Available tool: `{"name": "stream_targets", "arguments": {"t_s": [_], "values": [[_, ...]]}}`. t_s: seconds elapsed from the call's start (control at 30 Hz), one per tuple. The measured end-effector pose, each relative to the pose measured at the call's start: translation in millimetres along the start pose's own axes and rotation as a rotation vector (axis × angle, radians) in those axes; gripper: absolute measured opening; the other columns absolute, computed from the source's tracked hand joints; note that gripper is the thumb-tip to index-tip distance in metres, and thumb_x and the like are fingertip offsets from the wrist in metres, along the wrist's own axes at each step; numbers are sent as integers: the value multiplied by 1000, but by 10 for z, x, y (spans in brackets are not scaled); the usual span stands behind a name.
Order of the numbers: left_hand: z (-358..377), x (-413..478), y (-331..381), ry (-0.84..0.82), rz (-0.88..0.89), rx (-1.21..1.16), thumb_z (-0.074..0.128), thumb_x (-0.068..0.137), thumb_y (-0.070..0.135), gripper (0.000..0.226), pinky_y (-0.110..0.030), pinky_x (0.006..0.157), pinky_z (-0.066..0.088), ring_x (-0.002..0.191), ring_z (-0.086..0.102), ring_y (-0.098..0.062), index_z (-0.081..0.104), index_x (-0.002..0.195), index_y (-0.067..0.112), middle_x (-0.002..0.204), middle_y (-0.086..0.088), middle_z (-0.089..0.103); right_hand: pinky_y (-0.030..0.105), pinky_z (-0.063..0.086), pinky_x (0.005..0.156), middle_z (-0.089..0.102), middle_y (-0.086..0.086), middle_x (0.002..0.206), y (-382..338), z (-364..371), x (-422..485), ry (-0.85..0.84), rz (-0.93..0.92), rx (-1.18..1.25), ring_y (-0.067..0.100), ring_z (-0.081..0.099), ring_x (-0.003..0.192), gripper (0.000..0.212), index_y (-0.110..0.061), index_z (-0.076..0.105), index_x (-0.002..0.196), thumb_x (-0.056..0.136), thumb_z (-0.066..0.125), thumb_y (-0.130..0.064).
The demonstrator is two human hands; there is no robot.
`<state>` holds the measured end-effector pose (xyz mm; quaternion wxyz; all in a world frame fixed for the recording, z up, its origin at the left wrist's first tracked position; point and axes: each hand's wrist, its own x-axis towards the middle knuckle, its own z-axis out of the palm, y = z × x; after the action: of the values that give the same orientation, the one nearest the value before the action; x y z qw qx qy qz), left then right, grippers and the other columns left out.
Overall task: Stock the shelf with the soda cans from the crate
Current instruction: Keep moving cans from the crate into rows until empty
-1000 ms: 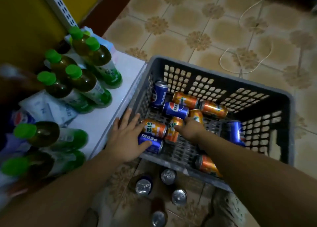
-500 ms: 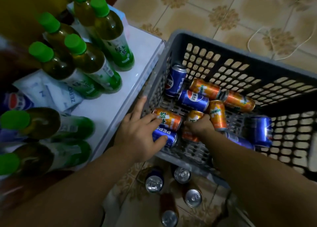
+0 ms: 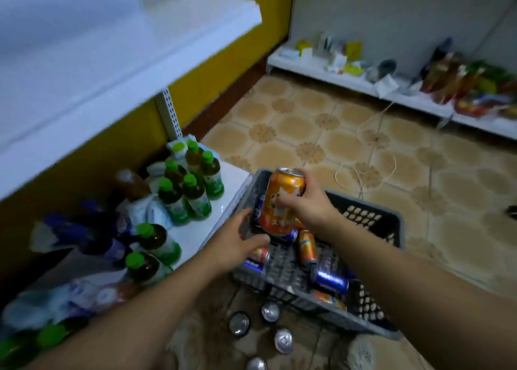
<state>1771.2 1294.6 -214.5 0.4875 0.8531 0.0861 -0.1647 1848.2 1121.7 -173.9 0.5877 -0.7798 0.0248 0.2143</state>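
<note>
My right hand [image 3: 307, 201] grips an orange soda can [image 3: 281, 201], held upright above the grey crate [image 3: 375, 313] on the floor. Several orange and blue cans [image 3: 330, 278] lie on their sides in the crate. My left hand [image 3: 237, 242] reaches over the crate's left wall, fingers loosely curved, just below the raised can; it holds nothing that I can see. The white lower shelf [image 3: 223, 199] is to the left of the crate. A white upper shelf [image 3: 84, 70] juts out above it.
Green-capped tea bottles [image 3: 193, 193] and soft packs crowd the lower shelf. Several cans [image 3: 270, 312] stand upright on the tiled floor in front of the crate. A white cord [image 3: 363, 173] trails on the floor. Another low shelf [image 3: 405, 98] with packets runs along the far wall.
My right hand has lifted an orange can out of the crate and turned it upright. My left hand left the blue can and rose. The view tilted up, showing the upper shelf.
</note>
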Motion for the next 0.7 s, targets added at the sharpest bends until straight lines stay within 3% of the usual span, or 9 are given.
{"name": "stream_targets", "arguments": {"t_s": [0.1,0.17,0.27,0.47,0.6,0.7], "values": [[-335,-500,495,80,85,-129,68,87,27,66,-9,78,41,109,50,0,33,143,23,120,15,49,41,57,82,61,5,112,-614,106,-502,-37,-140,14,20,64,96,70,-24,40,133,76,78,-12],[-593,-860,745,126,118,-163,70,86,27,64,-21,86,44,112,54,-8,36,140,24,121,11,53,32,57,76,60,1,109,-998,208,-849,-51,-252,15,14,63,92,69,-24,39,132,77,78,-10],[-970,-1429,1013,227,174,-157,76,73,38,65,-41,95,51,104,63,-14,45,130,31,112,9,65,33,58,79,61,-4,103,-1499,389,-1342,-82,-411,-8,10,64,90,65,-27,42,126,75,80,-12],[-1583,-2482,1135,407,219,-100,75,80,27,52,-35,96,50,99,65,-8,49,126,23,106,10,67,41,56,86,63,-4,109,-2173,965,-2105,-167,-605,-92,15,65,98,73,-35,40,124,66,84,-35],[-1895,-3085,931,545,181,-96,72,84,24,47,-30,90,52,96,65,-8,49,125,21,104,7,67,42,56,88,63,-5,106,-2407,1533,-2443,-265,-698,-123,15,65,96,66,-33,41,123,72,83,-27],[-2114,-3519,640,616,106,-62,75,81,33,56,-39,96,50,101,65,-12,51,129,17,111,3,68,40,55,87,61,-6,105,-2485,2027,-2658,-349,-743,-153,15,64,95,67,-34,39,123,71,81,-25]]}}
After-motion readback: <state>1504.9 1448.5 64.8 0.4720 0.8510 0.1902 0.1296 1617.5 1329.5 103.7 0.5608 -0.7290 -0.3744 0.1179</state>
